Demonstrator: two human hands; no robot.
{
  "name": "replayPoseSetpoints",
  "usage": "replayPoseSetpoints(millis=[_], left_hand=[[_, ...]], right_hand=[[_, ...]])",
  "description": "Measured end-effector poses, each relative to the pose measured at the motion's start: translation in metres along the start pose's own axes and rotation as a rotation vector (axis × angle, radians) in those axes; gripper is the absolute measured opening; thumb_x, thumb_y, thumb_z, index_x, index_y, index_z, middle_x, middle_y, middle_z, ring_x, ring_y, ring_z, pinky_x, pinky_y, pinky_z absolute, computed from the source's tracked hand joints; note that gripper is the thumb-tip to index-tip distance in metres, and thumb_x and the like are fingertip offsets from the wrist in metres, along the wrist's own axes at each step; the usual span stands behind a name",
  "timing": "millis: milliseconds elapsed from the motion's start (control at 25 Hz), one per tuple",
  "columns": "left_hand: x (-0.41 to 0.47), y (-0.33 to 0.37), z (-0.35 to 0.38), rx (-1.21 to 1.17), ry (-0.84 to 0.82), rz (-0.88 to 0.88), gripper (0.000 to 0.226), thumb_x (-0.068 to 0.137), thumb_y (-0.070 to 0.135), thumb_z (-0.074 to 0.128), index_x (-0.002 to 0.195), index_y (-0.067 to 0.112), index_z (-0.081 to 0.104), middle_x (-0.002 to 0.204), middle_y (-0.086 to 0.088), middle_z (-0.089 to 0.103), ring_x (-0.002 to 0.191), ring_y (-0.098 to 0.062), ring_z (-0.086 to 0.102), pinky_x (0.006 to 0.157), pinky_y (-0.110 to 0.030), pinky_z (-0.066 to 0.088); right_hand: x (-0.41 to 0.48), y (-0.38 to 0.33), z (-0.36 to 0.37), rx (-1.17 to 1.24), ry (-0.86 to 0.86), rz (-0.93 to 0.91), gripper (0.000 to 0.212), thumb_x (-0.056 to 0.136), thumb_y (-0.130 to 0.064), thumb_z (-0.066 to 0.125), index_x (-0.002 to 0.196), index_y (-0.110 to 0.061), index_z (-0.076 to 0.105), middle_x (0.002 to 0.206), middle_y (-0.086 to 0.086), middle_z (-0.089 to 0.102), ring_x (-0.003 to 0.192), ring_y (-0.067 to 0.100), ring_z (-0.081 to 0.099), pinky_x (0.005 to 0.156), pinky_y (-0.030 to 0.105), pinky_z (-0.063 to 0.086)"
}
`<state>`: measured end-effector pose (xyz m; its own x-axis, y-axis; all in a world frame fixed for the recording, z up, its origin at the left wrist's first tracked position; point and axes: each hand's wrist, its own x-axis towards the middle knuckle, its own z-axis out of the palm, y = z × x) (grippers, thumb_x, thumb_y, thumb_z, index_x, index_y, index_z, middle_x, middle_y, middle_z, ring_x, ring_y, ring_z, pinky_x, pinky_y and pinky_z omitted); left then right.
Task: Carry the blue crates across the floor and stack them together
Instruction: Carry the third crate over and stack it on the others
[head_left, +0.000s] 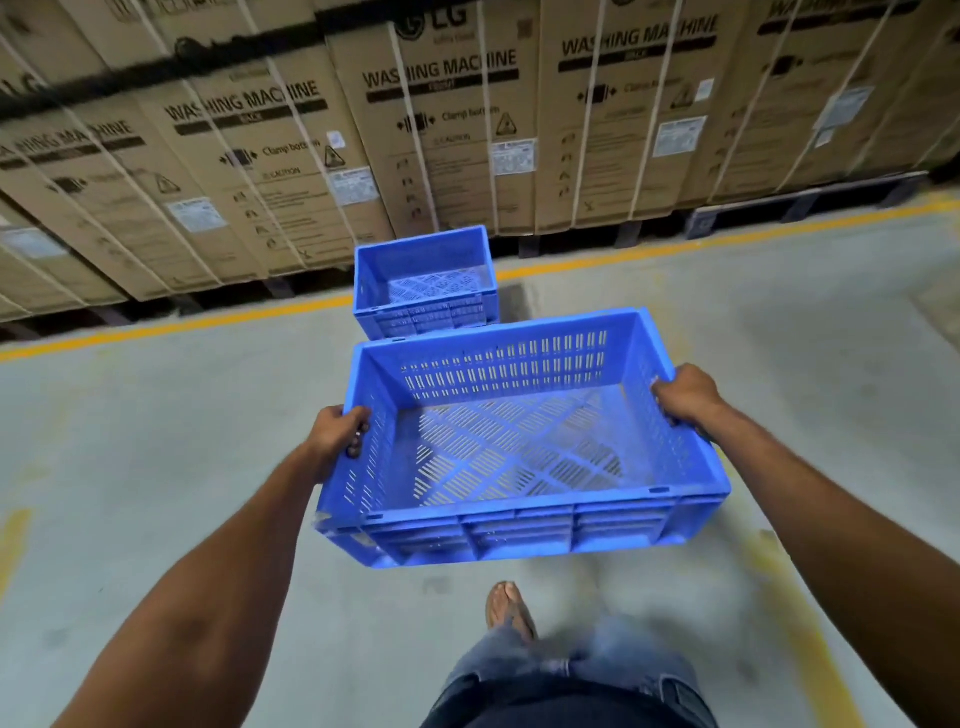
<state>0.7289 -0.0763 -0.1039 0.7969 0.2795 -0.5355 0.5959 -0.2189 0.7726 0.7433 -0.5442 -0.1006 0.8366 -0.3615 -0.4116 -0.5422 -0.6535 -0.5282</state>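
Grey concrete warehouse floor (156, 441), cardboard washing-machine boxes (441, 130) behind. Left hand (340, 431), right hand (685, 395) grip end walls of perforated blue plastic crate (509, 447), carried mid-air. Carry step; next: lower it onto the second blue crate (423, 283) standing ahead on floor.

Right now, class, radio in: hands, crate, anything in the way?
Left hand, right hand grip the carried crate by its ends. Second crate on floor ahead, at yellow line. No obstacle seen between.
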Motion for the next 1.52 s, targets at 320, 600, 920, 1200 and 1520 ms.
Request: replayPoseSetpoints(millis=[320,600,920,1200,1520], left_hand=[[0.143,0.07,-0.022,0.101,0.115,-0.047,0.03,0.099,0.008,0.051,0.069,0.007,0.045,0.066,-0.011,0.04,0.046,-0.018,0.032,0.037,-0.017,0.028],[0.239,0.086,-0.038,0.115,0.122,-0.132,0.027,0.1,0.008,0.048,0.073,0.006,0.046,0.061,-0.012,0.042,0.048,-0.019,0.035,0.047,-0.028,0.031],[0.415,0.081,-0.068,0.252,0.205,-0.097,0.013,0.097,0.014,0.05,0.089,0.004,0.049,0.08,-0.023,0.06,0.053,-0.025,0.047,0.05,-0.032,0.04],[0.618,0.124,-0.083,0.261,0.262,0.072,0.015,0.09,0.016,0.05,0.085,0.004,0.057,0.074,-0.016,0.065,0.048,-0.023,0.054,0.047,-0.035,0.048],[0.796,0.151,-0.058,0.207,0.275,0.309,0.022,0.086,-0.002,0.045,0.067,0.008,0.045,0.056,-0.012,0.049,0.023,-0.005,0.035,0.033,-0.009,0.029]], right_hand=[[0.162,-0.144,0.03,-0.114,-0.016,-0.065,0.03,0.096,-0.023,0.055,0.106,0.004,0.063,0.091,0.028,0.071,0.08,0.036,0.069,0.066,0.029,0.043],[0.254,-0.213,0.079,-0.191,-0.07,-0.046,0.038,0.099,-0.027,0.053,0.12,0.005,0.06,0.126,0.03,0.061,0.114,0.042,0.061,0.088,0.038,0.049],[0.327,-0.274,0.19,-0.24,0.003,-0.008,0.036,0.1,-0.025,0.051,0.11,0.009,0.057,0.119,0.036,0.06,0.112,0.048,0.059,0.09,0.045,0.048],[0.48,-0.367,0.246,-0.247,0.18,-0.151,0.035,0.098,-0.023,0.054,0.111,0.009,0.058,0.118,0.036,0.06,0.11,0.047,0.061,0.087,0.044,0.05],[0.644,-0.428,0.305,-0.504,0.308,-0.362,0.025,0.089,-0.007,0.065,0.098,0.016,0.066,0.108,0.034,0.065,0.103,0.045,0.066,0.079,0.044,0.054]])
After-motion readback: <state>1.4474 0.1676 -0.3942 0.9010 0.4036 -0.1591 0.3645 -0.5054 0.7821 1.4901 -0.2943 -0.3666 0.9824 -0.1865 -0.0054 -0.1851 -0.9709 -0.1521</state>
